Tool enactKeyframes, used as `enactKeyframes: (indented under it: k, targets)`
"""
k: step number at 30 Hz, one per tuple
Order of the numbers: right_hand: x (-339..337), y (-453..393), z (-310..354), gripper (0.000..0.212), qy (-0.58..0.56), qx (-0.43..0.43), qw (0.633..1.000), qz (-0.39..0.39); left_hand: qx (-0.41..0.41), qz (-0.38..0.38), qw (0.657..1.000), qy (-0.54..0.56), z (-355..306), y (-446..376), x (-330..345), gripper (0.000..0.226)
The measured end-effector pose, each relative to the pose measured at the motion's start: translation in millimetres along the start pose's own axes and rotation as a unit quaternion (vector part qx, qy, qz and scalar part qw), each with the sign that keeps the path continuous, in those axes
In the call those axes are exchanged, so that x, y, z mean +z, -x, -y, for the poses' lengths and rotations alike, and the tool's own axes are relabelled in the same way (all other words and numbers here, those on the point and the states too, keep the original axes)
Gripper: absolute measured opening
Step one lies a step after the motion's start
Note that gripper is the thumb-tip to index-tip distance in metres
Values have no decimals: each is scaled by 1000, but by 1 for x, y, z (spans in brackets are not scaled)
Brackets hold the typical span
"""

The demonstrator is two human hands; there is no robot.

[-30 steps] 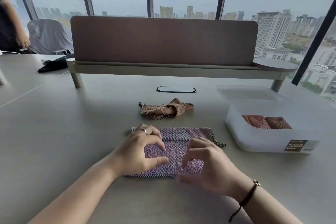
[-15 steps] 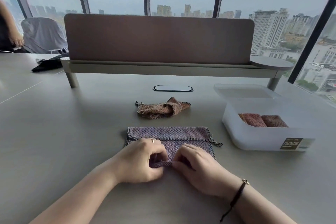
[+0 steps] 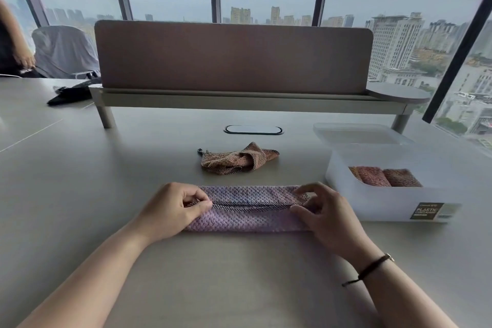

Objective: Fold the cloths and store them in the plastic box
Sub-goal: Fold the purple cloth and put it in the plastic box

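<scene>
A purple knitted cloth [image 3: 250, 210] lies on the table in front of me, folded into a long narrow strip with its dark hem running along the middle. My left hand [image 3: 170, 210] pinches the strip's left end, and my right hand [image 3: 324, 213] pinches its right end. Behind it lies a crumpled brown-orange cloth [image 3: 237, 158]. To the right stands the white plastic box [image 3: 372, 202], open, with two folded reddish cloths [image 3: 383, 177] inside.
The box's clear lid [image 3: 356, 133] lies behind the box. A brown desk divider [image 3: 234, 58] on a raised shelf crosses the back of the table. A dark object [image 3: 72, 94] lies at the far left, near a person's arm [image 3: 16, 42] and a covered chair.
Both hands were together at the cloth's near edge; they have folded that edge up over the cloth and moved apart to its two ends. The cloth is now a narrower strip.
</scene>
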State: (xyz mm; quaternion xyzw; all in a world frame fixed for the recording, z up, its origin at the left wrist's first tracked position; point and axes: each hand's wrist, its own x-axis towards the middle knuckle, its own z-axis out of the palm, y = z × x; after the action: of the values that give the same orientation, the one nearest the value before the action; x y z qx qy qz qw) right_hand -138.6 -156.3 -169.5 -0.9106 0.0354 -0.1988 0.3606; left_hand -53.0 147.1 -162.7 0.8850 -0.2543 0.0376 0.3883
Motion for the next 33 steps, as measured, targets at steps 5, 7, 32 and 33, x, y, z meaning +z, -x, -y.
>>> enactKeyframes:
  k: [5, 7, 32, 33]
  targets:
    - [6, -2, -8, 23, 41, 29, 999, -20, -28, -14, 998, -48, 7, -3, -3, 14]
    - [8, -2, -8, 21, 61, 32, 997, -22, -28, -13, 998, -56, 8, -3, -2, 14]
    - [38, 19, 44, 47, 199, -187, 961, 46, 70, 23, 969, -237, -29, -2, 50, 71]
    - [41, 21, 47, 57, 201, -189, 956, 99, 51, 48, 966, -247, -27, -3, 53, 78]
